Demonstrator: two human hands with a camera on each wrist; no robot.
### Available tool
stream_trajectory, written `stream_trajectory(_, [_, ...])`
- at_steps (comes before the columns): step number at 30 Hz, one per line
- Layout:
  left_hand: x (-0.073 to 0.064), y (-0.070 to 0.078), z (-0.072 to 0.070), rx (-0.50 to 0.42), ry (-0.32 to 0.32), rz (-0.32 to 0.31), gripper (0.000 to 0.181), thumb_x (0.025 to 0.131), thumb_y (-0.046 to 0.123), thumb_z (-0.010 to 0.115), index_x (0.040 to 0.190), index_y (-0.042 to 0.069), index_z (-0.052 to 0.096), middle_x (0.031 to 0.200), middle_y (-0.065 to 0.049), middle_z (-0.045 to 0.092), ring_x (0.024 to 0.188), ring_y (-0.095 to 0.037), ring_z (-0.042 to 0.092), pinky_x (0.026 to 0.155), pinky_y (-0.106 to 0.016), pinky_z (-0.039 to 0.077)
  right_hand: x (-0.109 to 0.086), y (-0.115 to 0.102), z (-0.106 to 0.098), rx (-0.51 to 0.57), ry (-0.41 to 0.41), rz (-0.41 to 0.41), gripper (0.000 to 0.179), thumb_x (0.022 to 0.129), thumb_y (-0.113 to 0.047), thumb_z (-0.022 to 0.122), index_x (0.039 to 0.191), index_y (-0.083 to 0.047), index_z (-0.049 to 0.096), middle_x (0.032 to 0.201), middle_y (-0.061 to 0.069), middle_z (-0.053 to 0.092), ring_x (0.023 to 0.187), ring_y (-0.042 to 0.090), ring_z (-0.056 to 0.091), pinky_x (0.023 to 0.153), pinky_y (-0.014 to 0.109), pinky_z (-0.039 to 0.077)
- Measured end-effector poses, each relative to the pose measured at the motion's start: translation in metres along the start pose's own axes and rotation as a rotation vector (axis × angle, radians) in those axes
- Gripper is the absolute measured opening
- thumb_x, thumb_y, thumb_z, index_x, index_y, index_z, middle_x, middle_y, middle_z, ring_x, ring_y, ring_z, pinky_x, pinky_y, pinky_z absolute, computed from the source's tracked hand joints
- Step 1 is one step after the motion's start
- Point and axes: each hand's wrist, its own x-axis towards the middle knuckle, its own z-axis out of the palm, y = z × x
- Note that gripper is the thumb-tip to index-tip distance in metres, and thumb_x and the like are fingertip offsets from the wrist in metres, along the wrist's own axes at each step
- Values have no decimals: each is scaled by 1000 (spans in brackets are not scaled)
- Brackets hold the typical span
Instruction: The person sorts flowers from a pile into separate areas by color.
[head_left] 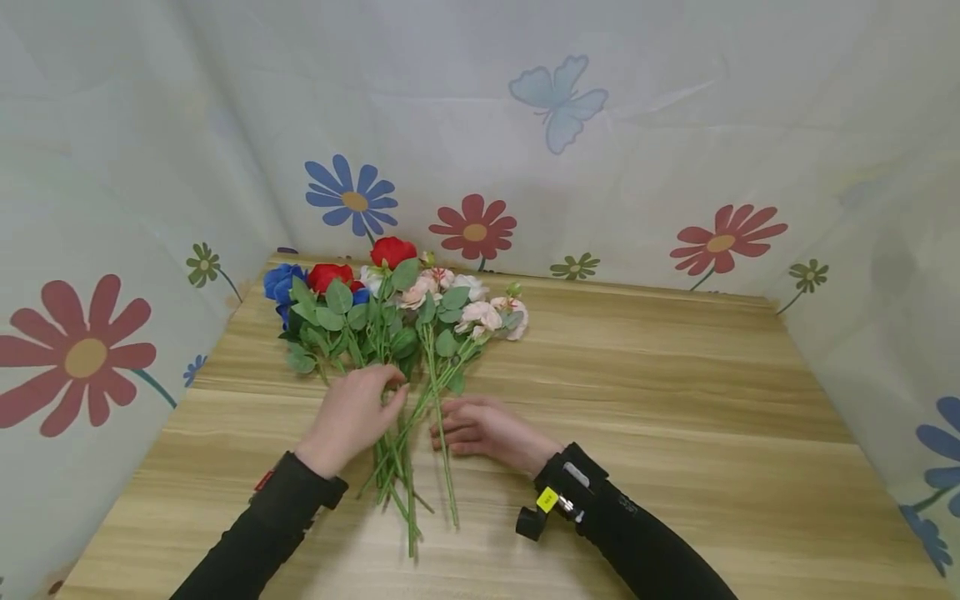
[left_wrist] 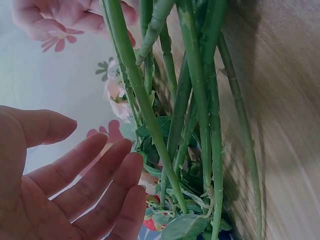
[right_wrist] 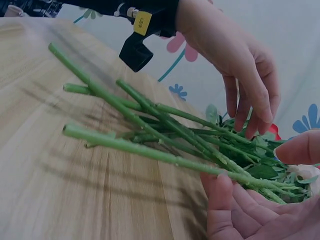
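Note:
A loose pile of long-stemmed flowers lies on the table, blooms at the back and green stems (head_left: 411, 525) crossing towards the front. Red roses (head_left: 393, 252), blue blooms (head_left: 282, 285) and pale pink blooms (head_left: 480, 317) show among green leaves (head_left: 328, 319). My left hand (head_left: 354, 412) hovers by the stems from the left, its fingers loosely bent with nothing between them. To the right of the pile is my right hand (head_left: 491, 432), its fingers slightly curved and thumb apart. Its fingertips lie under one stem (right_wrist: 150, 152), right at it, without wrapping round.
The wood-grain table (head_left: 660, 400) stretches to the right of the flowers. A pale curtain (head_left: 630, 167) printed with flowers and a butterfly stands along the back and both sides. A black wrist device with a yellow tag (head_left: 547, 500) sits on the right wrist.

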Motion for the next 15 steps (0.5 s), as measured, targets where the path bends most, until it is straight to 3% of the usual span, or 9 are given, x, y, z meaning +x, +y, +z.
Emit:
stream_trajectory(9, [-1, -2, 1, -23, 7, -10, 17, 98, 20, 65, 108, 8, 73, 101, -10, 74, 78, -20, 68, 68, -38, 55, -5, -8, 4, 69, -30, 5, 56, 100, -11, 47, 150, 8, 32, 134, 27, 61, 94, 13, 70, 81, 20, 54])
stream_trajectory(15, [-1, -2, 0, -25, 8, -9, 18, 98, 21, 65, 108, 8, 73, 101, -10, 75, 75, -19, 66, 65, -36, 53, -7, -13, 2, 114, -65, -8, 55, 103, -6, 46, 152, 10, 29, 106, 4, 68, 82, 7, 67, 73, 16, 54])
